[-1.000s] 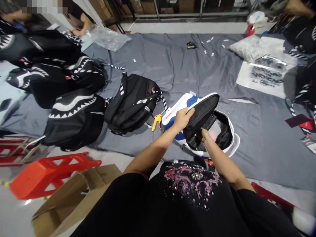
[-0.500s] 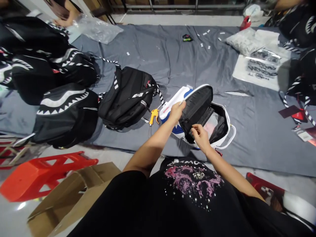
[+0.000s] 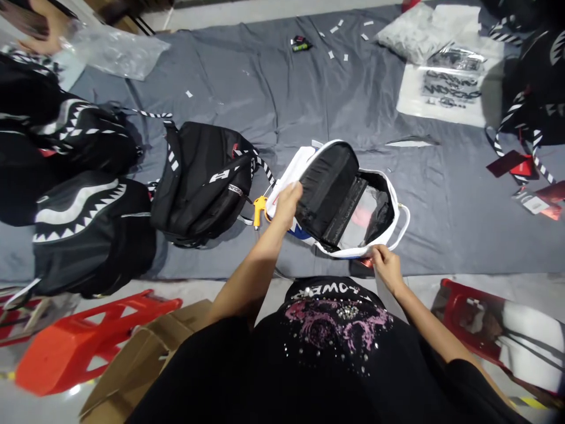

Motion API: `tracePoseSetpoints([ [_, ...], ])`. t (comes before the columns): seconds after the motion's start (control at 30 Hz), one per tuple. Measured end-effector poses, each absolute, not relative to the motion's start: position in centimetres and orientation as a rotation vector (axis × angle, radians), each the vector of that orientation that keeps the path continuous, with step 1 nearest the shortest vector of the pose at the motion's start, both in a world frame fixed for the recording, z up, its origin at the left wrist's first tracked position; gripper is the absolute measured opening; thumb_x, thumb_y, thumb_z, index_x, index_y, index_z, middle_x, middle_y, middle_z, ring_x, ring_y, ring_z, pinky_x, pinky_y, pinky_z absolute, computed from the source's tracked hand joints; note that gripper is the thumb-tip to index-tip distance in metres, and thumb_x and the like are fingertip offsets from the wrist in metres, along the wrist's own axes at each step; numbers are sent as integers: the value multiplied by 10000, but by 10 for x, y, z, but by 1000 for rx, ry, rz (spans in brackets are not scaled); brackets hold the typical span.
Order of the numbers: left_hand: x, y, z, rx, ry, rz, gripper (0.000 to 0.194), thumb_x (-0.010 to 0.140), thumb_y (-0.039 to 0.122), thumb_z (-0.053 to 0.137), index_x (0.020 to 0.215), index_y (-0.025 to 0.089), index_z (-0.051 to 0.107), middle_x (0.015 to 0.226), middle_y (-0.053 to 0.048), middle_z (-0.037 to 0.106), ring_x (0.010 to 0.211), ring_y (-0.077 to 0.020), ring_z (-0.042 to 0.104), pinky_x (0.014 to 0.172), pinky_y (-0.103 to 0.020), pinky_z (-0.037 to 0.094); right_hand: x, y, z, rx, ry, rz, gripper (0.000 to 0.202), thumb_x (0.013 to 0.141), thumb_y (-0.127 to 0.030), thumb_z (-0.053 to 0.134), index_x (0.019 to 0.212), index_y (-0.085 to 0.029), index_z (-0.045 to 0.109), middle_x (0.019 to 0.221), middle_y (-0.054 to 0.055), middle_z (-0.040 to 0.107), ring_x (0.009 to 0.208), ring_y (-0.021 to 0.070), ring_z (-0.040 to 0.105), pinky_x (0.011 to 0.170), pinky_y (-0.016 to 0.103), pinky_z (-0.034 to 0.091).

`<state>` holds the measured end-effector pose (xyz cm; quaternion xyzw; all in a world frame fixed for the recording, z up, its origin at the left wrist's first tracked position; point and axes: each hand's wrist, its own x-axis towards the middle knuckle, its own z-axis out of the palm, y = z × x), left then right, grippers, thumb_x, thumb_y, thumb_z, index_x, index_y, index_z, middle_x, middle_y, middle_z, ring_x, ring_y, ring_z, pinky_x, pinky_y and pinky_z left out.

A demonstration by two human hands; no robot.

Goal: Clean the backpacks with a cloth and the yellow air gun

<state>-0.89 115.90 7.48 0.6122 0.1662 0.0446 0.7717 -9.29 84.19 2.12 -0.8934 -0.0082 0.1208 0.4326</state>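
Observation:
A white and blue backpack lies unzipped in front of me, its black-lined front panel folded back to the left. Clear plastic and something pinkish show inside the black interior. My left hand grips the outer edge of that panel. At the near rim, close to the white carry handle, my right hand has its fingers pinched on the bag's edge; whether a zipper pull is between them is hidden. A dark and red tag hangs below the rim beside these fingers.
Left of the white bag lie an orange air blow gun and a black backpack. More black shark-mouth backpacks are piled farther left. Plastic packaging lies at the back right. Red stools and a cardboard box stand below the table.
My right hand has moved from inside the opening, near the panel's hinge, to the near right rim. The left hand still holds the panel, now folded wider open. The view has shifted.

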Motion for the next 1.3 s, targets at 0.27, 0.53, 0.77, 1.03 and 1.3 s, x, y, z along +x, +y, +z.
tracePoseSetpoints([
  [0.27, -58, 1143, 53, 1472, 430, -411, 576, 855, 673, 458, 917, 140, 666, 900, -134, 703, 705, -154, 655, 553, -218, 440, -102, 794, 17, -2079, 467, 129, 345, 859, -485, 478, 983, -177, 571, 765, 34, 648, 598, 166, 595, 596, 298, 468],
  [0.53, -128, 1106, -28, 1534, 785, -532, 212, 843, 372, 573, 905, 186, 654, 857, -43, 704, 594, -110, 622, 482, -173, 393, -108, 810, 21, -2502, -136, 31, 272, 925, -385, 426, 983, -189, 605, 870, 86, 673, 783, 218, 626, 748, 348, 469],
  [0.77, -139, 1072, -43, 1588, 821, -233, 359, 899, 341, 482, 1228, 228, 572, 1216, -98, 638, 1062, -230, 619, 833, -338, 522, -94, 852, 25, -2615, -770, -13, 225, 968, -265, 408, 978, -169, 612, 841, 79, 649, 810, 203, 572, 787, 322, 430],
  [1.03, -118, 1127, -57, 1615, 800, 23, 558, 923, 319, 446, 1450, 147, 382, 1506, -152, 373, 1436, -264, 283, 1197, -405, 202, -105, 940, 34, -2730, -1172, 80, 235, 956, -230, 442, 1094, -186, 628, 1073, 103, 638, 963, 252, 508, 867, 408, 335],
  [1.3, -102, 1135, -73, 1361, 797, 320, 398, 854, 223, 539, 1246, 212, 607, 1312, -94, 544, 1276, -210, 475, 1134, -348, 325, -40, 1051, 26, -2903, -1233, 226, 349, 921, -278, 493, 1242, -159, 557, 1177, 142, 566, 1030, 284, 474, 846, 380, 368],
])
